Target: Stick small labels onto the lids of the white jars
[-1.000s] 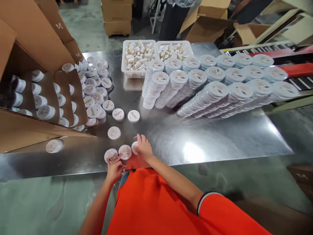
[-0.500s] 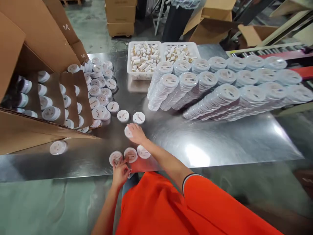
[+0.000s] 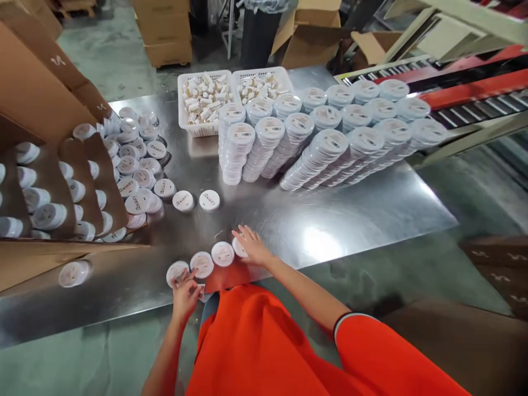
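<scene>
Several round white jars lie lid-down in a row at the near edge of the steel table (image 3: 350,220). My left hand (image 3: 185,291) rests at the left end of the row, its fingertips on the first jar (image 3: 176,271). My right hand (image 3: 253,246) lies flat with spread fingers on the jar at the right end (image 3: 238,246). Between them sit two more jars (image 3: 202,264) (image 3: 223,253). Two jars with printed lids (image 3: 209,199) (image 3: 183,201) stand a little farther in.
An open cardboard box (image 3: 37,181) with dividers holds jars at the left, and many loose jars (image 3: 136,165) spill beside it. Leaning stacks of clear lids (image 3: 322,148) fill the back right. Two white baskets (image 3: 202,104) of small bottles stand behind them. One jar (image 3: 73,273) lies at the left.
My right hand reached out to a loose jar farther in, then drew it back to the right end of the row. My left hand stayed by the first jar.
</scene>
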`<act>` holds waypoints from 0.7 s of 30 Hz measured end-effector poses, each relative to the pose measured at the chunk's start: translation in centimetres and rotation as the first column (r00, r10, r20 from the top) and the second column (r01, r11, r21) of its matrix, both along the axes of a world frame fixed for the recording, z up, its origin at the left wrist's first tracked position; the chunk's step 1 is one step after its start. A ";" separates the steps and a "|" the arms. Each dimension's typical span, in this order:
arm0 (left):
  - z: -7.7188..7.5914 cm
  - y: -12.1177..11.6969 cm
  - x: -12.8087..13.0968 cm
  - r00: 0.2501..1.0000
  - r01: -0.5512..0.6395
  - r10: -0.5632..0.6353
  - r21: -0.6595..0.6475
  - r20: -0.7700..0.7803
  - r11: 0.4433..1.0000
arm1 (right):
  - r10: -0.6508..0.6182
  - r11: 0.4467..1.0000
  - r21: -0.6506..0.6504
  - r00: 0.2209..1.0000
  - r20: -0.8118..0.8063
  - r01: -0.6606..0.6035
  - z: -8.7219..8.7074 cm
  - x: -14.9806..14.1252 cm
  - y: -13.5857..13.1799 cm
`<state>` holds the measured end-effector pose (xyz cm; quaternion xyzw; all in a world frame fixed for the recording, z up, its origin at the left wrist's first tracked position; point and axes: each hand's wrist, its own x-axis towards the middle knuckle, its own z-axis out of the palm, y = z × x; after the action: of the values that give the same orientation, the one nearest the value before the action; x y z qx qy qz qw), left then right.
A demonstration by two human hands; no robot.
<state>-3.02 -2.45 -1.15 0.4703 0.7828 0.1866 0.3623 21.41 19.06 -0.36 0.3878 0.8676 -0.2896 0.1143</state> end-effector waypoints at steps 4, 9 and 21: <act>-0.2 -0.4 0.3 0.992 -0.099 0.094 0.064 0.080 0.993 | -0.129 0.987 0.086 0.988 -0.085 0.136 1.4 -4.1 3.7; 0.0 -2.3 1.9 0.933 -0.317 0.286 0.121 0.217 0.941 | -0.152 0.977 0.142 0.987 -0.060 0.159 1.3 -13.2 9.5; 2.7 -4.7 2.2 0.857 -0.486 0.467 0.039 0.216 0.873 | -0.627 0.741 -0.452 0.752 -0.201 0.497 1.5 -6.7 12.7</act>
<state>-0.80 -7.17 1.60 0.2569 0.8249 0.3526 0.3595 14.68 31.75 1.15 0.5500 0.6416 -0.5313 -0.0606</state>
